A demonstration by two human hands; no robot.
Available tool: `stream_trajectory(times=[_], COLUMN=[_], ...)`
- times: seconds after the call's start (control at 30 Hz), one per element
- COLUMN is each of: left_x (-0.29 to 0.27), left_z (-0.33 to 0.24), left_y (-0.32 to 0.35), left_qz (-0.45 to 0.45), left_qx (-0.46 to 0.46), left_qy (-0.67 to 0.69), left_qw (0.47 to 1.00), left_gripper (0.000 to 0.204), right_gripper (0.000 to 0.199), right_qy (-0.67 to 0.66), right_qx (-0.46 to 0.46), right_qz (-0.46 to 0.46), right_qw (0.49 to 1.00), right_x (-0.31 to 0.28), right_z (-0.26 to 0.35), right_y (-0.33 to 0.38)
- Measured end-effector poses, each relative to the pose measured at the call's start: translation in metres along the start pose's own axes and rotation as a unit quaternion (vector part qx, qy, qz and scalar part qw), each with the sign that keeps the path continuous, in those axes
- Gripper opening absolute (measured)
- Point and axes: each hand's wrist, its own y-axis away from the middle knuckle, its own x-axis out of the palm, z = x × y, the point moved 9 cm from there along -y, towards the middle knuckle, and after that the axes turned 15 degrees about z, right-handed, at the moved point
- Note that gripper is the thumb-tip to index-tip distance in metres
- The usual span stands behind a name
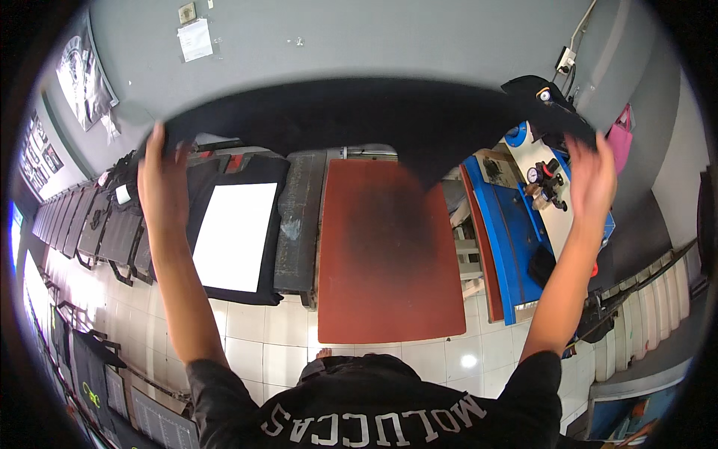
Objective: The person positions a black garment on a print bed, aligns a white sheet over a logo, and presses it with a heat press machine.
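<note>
A wide piece of black fabric [336, 112] hangs stretched between my raised hands; it looks like a garment, but its full shape does not show. My left hand [163, 179] grips its left end, fingers partly smeared by motion. At the right end my right hand [591, 176] is closed on the cloth, its fingertips hidden against the dark material. Beneath the fabric lies a flat reddish-brown board [389, 307], its far middle darkened by a blurred patch. The fabric's lower middle sags toward this board.
Left of the board, a white sheet [235, 236] lies on black cloth, beside a dark worn platen [299, 224]. More dark platens [75, 221] line the left. On the right stands a blue-framed machine [505, 232] with a pressure gauge [532, 174]. A pink bag [620, 141] hangs behind it.
</note>
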Motion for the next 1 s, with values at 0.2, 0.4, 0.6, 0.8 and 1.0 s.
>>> stream_trajectory(times=[0.2, 0.4, 0.6, 0.8, 1.0], left_x=[-0.020, -0.023, -0.049, -0.058, -0.052], left_z=[0.109, 0.236, 0.270, 0.276, 0.274], left_y=[0.183, 0.317, 0.408, 0.445, 0.449], left_qz=[-0.030, 0.025, -0.042, -0.054, -0.080], left_qx=[-0.211, -0.408, -0.516, -0.552, -0.540], left_qy=[0.020, 0.106, 0.111, 0.135, 0.169], left_qw=[0.977, 0.906, 0.849, 0.821, 0.821], left_gripper=[0.037, 0.050, 0.037, 0.037, 0.032], right_gripper=[0.036, 0.041, 0.041, 0.036, 0.038], right_qy=[0.045, 0.127, 0.197, 0.254, 0.291], right_qx=[0.241, 0.494, 0.560, 0.569, 0.577], right_qz=[-0.140, -0.177, -0.128, -0.138, -0.103], right_qw=[0.959, 0.842, 0.795, 0.770, 0.756], right_x=[-0.056, -0.093, -0.107, -0.109, -0.108], right_z=[-0.091, -0.204, -0.213, -0.199, -0.194], right_y=[0.230, 0.410, 0.456, 0.478, 0.482])
